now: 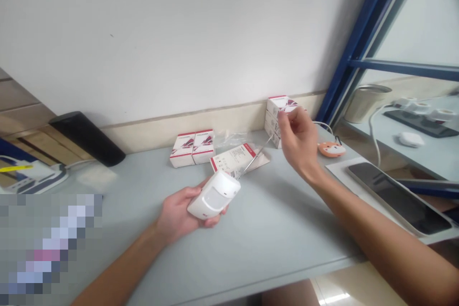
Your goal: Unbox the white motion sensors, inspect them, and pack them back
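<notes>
**White plastic device [217,197] in left hand [179,211], thin metal rod [254,160] at its upper end**

At the left of the frame, a black rounded cylinder [88,138] lies on the grey table [265,248]. Near the centre, the left hand wraps the device's lower part, thumb along its left side, fingertips at its lower right; the upper end stands clear of the palm. The rod slants from there towards the right hand [300,142], whose thumb and fingers are pinched on it, right of centre. Whether its tip touches the device cannot be told.
</notes>
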### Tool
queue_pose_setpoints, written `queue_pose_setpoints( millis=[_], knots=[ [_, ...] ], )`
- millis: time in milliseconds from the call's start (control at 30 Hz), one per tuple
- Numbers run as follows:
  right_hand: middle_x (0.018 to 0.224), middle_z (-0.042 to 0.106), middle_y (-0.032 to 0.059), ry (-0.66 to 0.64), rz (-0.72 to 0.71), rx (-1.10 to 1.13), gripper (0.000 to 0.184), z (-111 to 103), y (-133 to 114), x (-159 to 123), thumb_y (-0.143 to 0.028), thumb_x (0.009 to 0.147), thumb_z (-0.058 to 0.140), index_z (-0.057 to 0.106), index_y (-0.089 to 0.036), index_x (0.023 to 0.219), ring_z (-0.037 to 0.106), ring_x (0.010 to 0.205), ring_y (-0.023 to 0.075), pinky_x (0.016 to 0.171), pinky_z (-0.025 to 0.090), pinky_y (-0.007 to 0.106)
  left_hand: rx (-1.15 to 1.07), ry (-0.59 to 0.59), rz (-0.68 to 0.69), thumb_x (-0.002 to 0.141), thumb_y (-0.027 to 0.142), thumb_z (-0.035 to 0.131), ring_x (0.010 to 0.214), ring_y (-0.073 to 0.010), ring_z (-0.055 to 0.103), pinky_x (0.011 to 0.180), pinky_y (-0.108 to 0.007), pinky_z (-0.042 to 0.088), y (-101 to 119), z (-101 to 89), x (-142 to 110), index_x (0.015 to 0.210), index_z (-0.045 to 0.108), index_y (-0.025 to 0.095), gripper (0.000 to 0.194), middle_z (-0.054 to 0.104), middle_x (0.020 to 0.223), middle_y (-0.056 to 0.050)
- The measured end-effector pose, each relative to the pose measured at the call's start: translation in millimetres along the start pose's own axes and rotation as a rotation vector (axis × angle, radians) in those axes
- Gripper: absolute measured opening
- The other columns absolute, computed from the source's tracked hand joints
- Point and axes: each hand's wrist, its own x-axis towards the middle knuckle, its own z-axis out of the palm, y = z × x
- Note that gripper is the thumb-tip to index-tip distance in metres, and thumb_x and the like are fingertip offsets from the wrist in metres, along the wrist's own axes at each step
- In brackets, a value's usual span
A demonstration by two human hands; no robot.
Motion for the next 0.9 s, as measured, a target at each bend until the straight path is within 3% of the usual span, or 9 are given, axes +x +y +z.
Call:
queue_pose_setpoints(
  millis=[133, 367, 533, 667, 800, 900],
  knots=[
    [0.065, 0.034, -0.0046, -0.135, 0.027, -0.027, 0.046, 9, -1, -17, -0.053, 0.101, 0.060, 0.040, -0.024, 0.073, 0.030, 0.061, 0.0136, 0.058, 0.027, 0.030, -0.023, 0.000, 0.016, 0.095, 0.039, 0.044, 0.073, -0.0230, 0.056, 0.068, -0.036, 0.033, 0, 0.2, -1, 0.139, 0.053, 0.013, 0.053, 0.071, 0.102, -0.020],
    [0.066, 0.034, -0.0050, -0.214, 0.100, 0.039, 0.043, 16, 0, -31, -0.053, 0.102, 0.059, 0.042, -0.024, 0.075, 0.031, 0.062, 0.0140, 0.059, 0.027, 0.030, -0.068, 0.034, 0.005, 0.095, 0.041, 0.044, 0.067, -0.0221, 0.057, 0.067, -0.036, 0.033, 1, -0.7, -2, 0.126, 0.065, 0.007, 0.050, 0.069, 0.097, -0.021],
    [0.072, 0.044, -0.0030, -0.606, 0.156, 0.172, 0.037, 28, 9, -57, -0.050, 0.104, 0.055, 0.045, -0.024, 0.080, 0.040, 0.068, 0.0149, 0.063, 0.033, 0.029, -0.115, 0.098, -0.003, 0.097, 0.042, 0.044, 0.063, -0.0227, 0.058, 0.067, -0.036, 0.035, 2, 0.9, -2, 0.124, 0.065, 0.006, 0.049, 0.069, 0.092, -0.019],
    [0.074, 0.044, -0.0036, -0.769, 0.240, 0.301, 0.038, 32, 10, -66, -0.050, 0.103, 0.059, 0.045, -0.023, 0.080, 0.040, 0.068, 0.0136, 0.063, 0.032, 0.028, -0.088, 0.120, 0.004, 0.098, 0.041, 0.041, 0.062, -0.0231, 0.058, 0.066, -0.036, 0.034, 2, 0.6, -3, 0.121, 0.066, 0.006, 0.049, 0.069, 0.090, -0.019],
    [0.071, 0.043, -0.0054, -0.953, 0.365, 0.453, 0.044, 28, 10, -57, -0.054, 0.097, 0.067, 0.046, -0.021, 0.076, 0.037, 0.065, 0.0114, 0.060, 0.028, 0.027, -0.092, 0.087, -0.015, 0.096, 0.042, 0.043, 0.061, -0.0216, 0.056, 0.064, -0.035, 0.033, 1, -1.4, -4, 0.116, 0.069, 0.006, 0.049, 0.070, 0.089, -0.020],
    [0.071, 0.048, -0.0057, -1.079, 0.493, 0.567, 0.043, 23, 11, -50, -0.052, 0.091, 0.075, 0.049, -0.021, 0.078, 0.040, 0.062, 0.0103, 0.058, 0.029, 0.025, -0.088, 0.030, 0.002, 0.096, 0.040, 0.043, 0.062, -0.0218, 0.056, 0.061, -0.033, 0.032, -1, -1.3, -4, 0.122, 0.068, 0.005, 0.050, 0.071, 0.088, -0.020]
  ],
)
